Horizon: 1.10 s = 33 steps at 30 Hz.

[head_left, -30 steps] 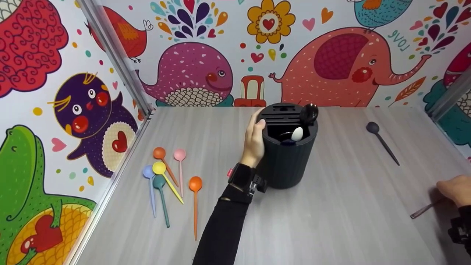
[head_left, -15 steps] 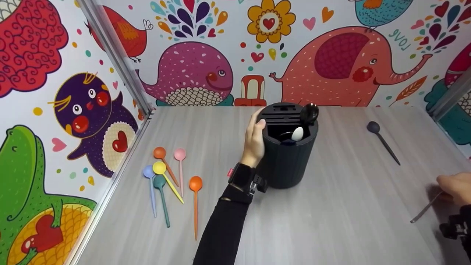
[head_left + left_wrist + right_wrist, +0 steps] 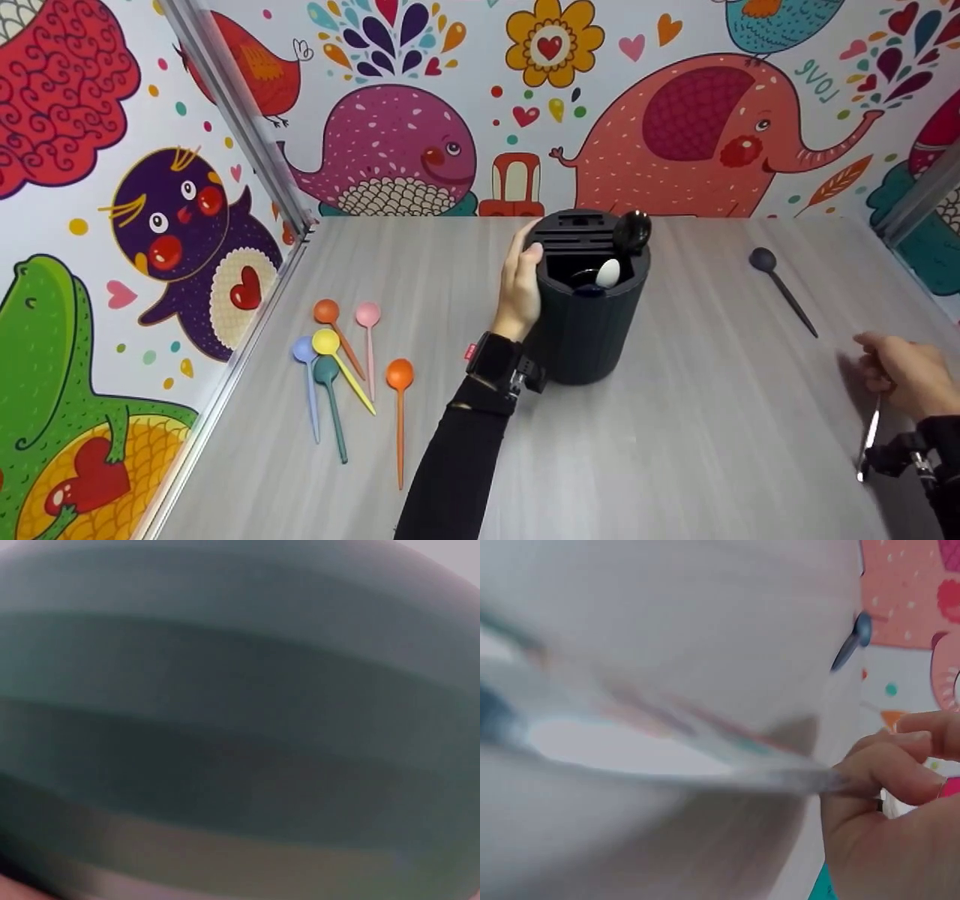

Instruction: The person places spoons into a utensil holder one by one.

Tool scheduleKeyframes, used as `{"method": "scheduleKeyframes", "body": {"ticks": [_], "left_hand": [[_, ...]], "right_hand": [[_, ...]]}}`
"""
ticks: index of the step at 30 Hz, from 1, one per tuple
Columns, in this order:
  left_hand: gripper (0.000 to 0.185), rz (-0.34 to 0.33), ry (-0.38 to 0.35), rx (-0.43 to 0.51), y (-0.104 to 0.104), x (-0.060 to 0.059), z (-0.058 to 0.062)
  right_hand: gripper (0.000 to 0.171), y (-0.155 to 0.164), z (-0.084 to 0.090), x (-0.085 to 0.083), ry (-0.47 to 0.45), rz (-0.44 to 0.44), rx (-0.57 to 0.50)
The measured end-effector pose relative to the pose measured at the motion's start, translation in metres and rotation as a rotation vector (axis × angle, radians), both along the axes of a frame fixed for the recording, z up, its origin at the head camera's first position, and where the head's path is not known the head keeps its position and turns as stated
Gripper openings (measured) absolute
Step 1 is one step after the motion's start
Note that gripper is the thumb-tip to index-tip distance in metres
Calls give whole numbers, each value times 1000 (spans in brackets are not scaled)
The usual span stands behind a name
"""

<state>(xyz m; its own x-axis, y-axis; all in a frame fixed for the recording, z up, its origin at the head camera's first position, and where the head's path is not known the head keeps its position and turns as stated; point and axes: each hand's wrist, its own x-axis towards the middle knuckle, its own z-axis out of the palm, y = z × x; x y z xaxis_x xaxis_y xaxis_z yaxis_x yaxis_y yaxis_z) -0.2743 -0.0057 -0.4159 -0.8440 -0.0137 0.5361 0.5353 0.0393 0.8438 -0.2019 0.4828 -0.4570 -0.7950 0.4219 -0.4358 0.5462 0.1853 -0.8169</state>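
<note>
My left hand [image 3: 517, 300] grips the left side of a dark, ribbed utensil holder [image 3: 585, 337], which stands on the table. Its ribbed wall [image 3: 240, 690] fills the left wrist view. A white spoon [image 3: 608, 272] shows inside the front compartment, and a glossy black spoon-like head [image 3: 632, 232] rises at the back right of the top. Over the table's right side, my right hand [image 3: 911, 375] pinches a thin silver utensil [image 3: 870, 439], its bright end pointing towards me. Blur hides the utensil's kind in the right wrist view; its far end disappears among the fingers [image 3: 889, 765].
Several coloured spoons lie at the left, among them a pink spoon [image 3: 368, 314], a yellow spoon [image 3: 326, 342] and an orange spoon [image 3: 400, 373]. A dark grey spoon [image 3: 763, 259] lies at the back right. Printed walls [image 3: 420, 142] bound the table.
My right hand has moved further into view, leftward and slightly up, and the silver utensil has swung to a steeper angle. My left hand and the holder stay put.
</note>
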Motion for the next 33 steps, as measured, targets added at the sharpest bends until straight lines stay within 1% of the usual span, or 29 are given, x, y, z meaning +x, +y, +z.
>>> {"method": "scheduleKeyframes", "body": {"ticks": [4,8,11,14,16,20,22,24,28,33], "left_hand": [[57,-8,0,11,0,0,-1],[57,-16,-8,20,1,0,-2],[57,-18,-7,26,2,0,-2],[57,-18,-6,29,2,0,-3],[57,-17,-8,27,1,0,-2],[57,-14,-9,21,1,0,-1],[57,-14,-6,22,1,1,-1],[57,-13,-4,21,1,1,-1],[58,-11,-1,16,1,1,0],[58,-6,1,17,1,1,0]], "right_hand": [[36,-12,4,-2,56,19,-11],[40,-22,7,-3,123,11,-81],[40,-28,8,-4,136,18,-121],[41,-34,12,-4,138,47,-125],[41,-37,15,-4,169,54,-175],[43,-45,24,-3,252,76,-348],[45,-49,29,-3,279,102,-406],[46,-55,34,-3,298,128,-443],[48,-69,42,-3,346,185,-460],[48,-89,51,-3,421,279,-488]]}}
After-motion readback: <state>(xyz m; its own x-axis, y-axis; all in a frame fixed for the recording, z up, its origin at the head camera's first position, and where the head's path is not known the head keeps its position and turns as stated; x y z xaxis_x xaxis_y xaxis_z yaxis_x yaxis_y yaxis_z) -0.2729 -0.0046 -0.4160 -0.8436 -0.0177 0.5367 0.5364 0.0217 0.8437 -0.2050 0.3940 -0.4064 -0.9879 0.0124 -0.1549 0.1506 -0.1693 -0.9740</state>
